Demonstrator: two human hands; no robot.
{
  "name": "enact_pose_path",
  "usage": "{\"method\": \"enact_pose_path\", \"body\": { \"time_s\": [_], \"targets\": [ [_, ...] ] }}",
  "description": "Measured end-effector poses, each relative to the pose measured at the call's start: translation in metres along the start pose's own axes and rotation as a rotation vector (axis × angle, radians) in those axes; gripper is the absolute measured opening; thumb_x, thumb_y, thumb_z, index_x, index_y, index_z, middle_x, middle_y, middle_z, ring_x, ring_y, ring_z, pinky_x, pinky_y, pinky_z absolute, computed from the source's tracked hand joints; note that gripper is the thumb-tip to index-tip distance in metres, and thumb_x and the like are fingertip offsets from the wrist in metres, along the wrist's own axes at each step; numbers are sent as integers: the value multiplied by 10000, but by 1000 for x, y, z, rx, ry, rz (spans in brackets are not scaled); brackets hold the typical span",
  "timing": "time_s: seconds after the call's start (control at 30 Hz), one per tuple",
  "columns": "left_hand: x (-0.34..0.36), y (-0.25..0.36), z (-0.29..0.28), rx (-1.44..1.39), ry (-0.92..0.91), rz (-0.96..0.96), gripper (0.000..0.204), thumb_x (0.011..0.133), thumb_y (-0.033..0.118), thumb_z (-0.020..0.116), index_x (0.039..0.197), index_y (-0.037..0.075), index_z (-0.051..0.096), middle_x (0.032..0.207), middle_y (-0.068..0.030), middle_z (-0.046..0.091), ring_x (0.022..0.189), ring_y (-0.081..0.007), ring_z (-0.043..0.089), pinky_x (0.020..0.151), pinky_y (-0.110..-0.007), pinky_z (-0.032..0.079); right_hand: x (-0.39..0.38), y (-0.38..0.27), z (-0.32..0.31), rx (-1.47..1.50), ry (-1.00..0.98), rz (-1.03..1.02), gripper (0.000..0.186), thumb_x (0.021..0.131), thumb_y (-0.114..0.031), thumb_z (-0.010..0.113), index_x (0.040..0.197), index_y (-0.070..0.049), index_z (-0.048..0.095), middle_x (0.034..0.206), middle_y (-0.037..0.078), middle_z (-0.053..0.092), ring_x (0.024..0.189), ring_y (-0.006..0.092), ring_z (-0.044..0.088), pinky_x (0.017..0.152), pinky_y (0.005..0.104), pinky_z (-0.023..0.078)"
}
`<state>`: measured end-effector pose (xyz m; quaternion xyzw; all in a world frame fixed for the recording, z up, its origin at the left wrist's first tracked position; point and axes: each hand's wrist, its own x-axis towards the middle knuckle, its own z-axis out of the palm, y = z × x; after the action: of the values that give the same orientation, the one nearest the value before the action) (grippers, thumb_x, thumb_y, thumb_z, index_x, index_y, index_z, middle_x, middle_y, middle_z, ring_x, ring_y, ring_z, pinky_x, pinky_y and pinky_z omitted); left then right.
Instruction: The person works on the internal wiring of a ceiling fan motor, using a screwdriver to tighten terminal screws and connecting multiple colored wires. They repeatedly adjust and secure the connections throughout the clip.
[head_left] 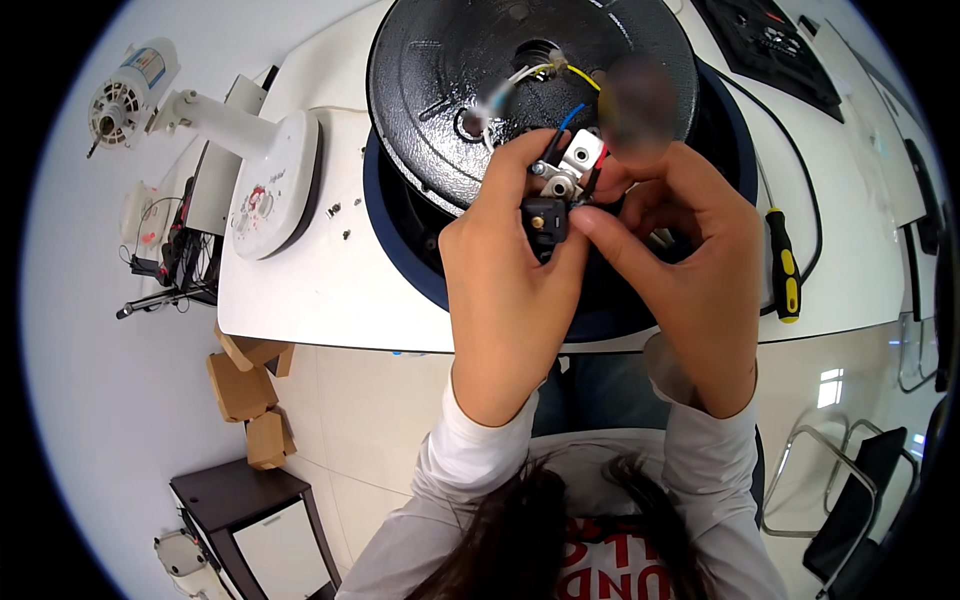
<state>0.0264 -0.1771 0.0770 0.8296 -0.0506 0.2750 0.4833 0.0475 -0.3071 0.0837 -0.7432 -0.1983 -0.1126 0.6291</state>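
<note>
In front of me, my left hand (505, 270) grips a small switch assembly (546, 218) made of a black block with metal brackets. A white bracket piece (583, 152) with a hole stands at its far end. A blue wire (572, 118) and a red wire (601, 158) run close to it. My right hand (700, 250) is closed in a pinch, its thumb tip against the assembly's right side; what lies between those fingertips is too small to name. Beyond both hands lies a glossy black round metal pan (430, 110) with white and yellow wires (578, 74) at its centre hole.
A dark blue round housing (400, 262) surrounds the pan on the white table (330, 300). Loose screws (346, 234) lie to the left, beside a white fan base (272, 195). On the right are a yellow-and-black screwdriver (785, 265), a black cable (815, 190) and a tool case (775, 45).
</note>
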Motion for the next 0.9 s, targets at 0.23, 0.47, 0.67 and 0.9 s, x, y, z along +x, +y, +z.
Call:
{"method": "enact_pose_path", "body": {
  "time_s": [0.23,0.47,0.67,0.9],
  "targets": [
    [-1,0,0,-97,-35,-70,470,761,-64,677,1208,2,550,975,-126,666,898,-146,627,806,-260,483,-1,-6,-5,22,-31,99,192,801,48,694,978,2,635,910,37,667,834,93,641,754,218,500],
    [-1,-2,-2,-211,-86,-39,485,775,-61,667,1237,8,534,1073,-135,667,999,-173,646,868,-274,489,-2,-1,-6,58,41,80,148,804,68,681,939,14,656,894,59,691,829,121,671,756,234,530],
    [0,-6,-9,-446,-169,-28,451,831,-34,616,1258,-31,473,1064,-187,641,975,-264,639,841,-321,484,-2,-1,-8,20,72,71,191,793,112,668,957,17,652,906,64,688,844,128,671,761,229,526],
    [-1,-6,-9,-455,-156,-79,405,866,-45,587,1254,-47,471,1119,-196,657,1101,-253,630,945,-315,462,-2,2,-11,-4,24,69,204,798,132,652,978,38,636,906,81,686,825,127,674,736,212,519]
  ]
}}
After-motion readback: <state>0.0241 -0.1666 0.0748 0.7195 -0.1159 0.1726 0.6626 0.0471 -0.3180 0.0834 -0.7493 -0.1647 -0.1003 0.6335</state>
